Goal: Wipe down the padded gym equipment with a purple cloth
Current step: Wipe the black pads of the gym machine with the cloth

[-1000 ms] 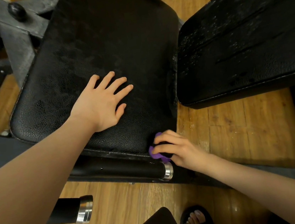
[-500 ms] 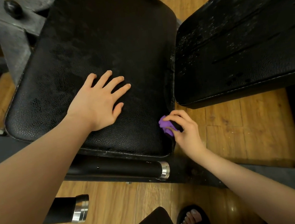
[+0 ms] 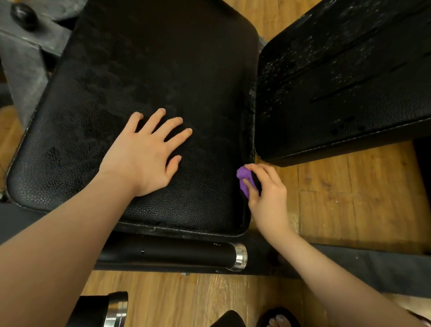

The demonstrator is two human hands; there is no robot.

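Observation:
A black padded seat (image 3: pixel 148 71) fills the middle of the view. My left hand (image 3: pixel 148 152) lies flat on it with the fingers spread. My right hand (image 3: pixel 265 195) grips a bunched purple cloth (image 3: pixel 244 180) and presses it against the seat's right side edge, near the front corner. A second black pad (image 3: pixel 355 72), speckled with white marks, sits to the right, with a narrow gap between the two pads.
A black roller with a chrome end cap (image 3: pixel 236 255) runs under the seat's front edge, and another (image 3: pixel 113 313) sits lower left. Grey steel frame parts (image 3: pixel 22 62) stand at the upper left. Wooden floor (image 3: pixel 349 201) lies below. My sandalled foot (image 3: pixel 277 325) shows at the bottom.
My right hand has carried the purple cloth from the roller at the seat's front corner up along the seat's right side edge. My left hand stays flat on the seat.

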